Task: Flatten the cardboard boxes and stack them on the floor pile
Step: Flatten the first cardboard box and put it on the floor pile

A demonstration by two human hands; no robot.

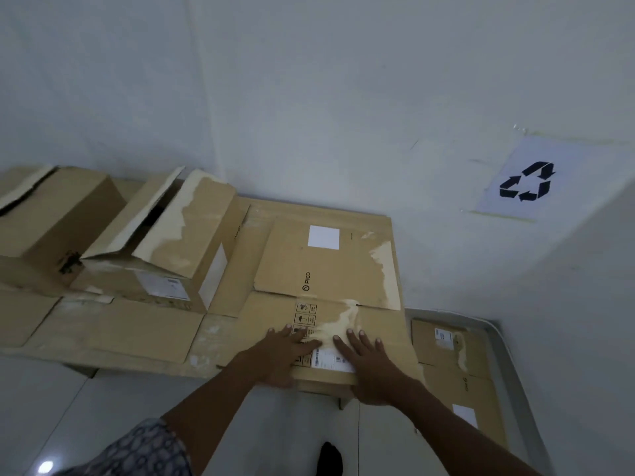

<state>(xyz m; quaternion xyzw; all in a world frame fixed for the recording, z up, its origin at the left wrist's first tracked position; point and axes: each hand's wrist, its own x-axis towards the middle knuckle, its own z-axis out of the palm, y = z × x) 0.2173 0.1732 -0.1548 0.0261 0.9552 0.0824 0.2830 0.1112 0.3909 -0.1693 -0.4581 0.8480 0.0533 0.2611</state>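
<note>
A flattened brown cardboard box (330, 269) with a white label and torn tape marks lies on a cardboard-covered table. My left hand (285, 352) and my right hand (367, 362) both rest palm-down on its near end, fingers spread, holding nothing. Two boxes that still stand up sit at the left: one with open flaps (165, 249) and a closed one (55, 218) behind it. On the floor at the right lies a pile of flattened boxes (460, 376).
Flat cardboard sheets (120, 328) cover the table's left part. A recycling sign (525, 180) hangs on the white wall above the floor pile. A pale frame (505, 365) borders the pile on the right. White floor tiles lie below the table edge.
</note>
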